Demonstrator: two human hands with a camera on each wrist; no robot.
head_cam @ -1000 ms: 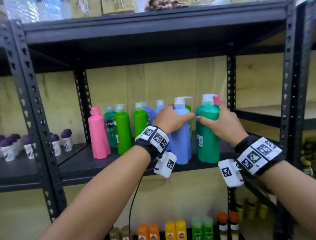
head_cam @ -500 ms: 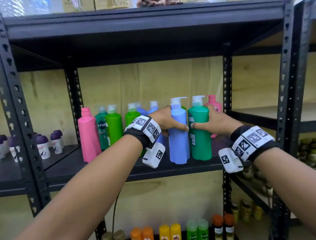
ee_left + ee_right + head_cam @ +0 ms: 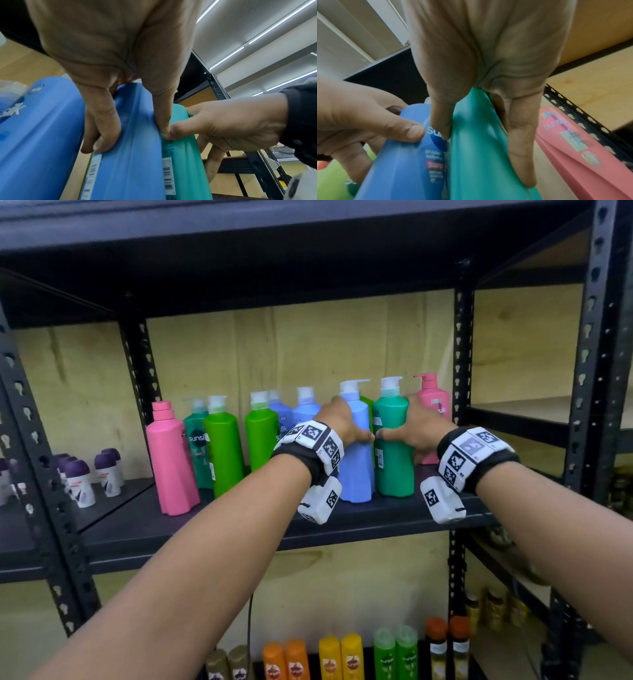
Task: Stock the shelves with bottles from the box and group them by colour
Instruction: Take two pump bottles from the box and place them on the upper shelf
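Showing touching thumbs, the left wrist view hides the pink bottle [image 3: 432, 409].

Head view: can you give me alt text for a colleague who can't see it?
Left hand grips a blue pump bottle and right hand a teal-green pump bottle, side by side upright on a black shelf. Pink, green and blue bottles stand around them.

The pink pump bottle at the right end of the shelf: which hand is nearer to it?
Right. The right hand grips the teal bottle beside the pink pump bottle; the left hand is farther left.
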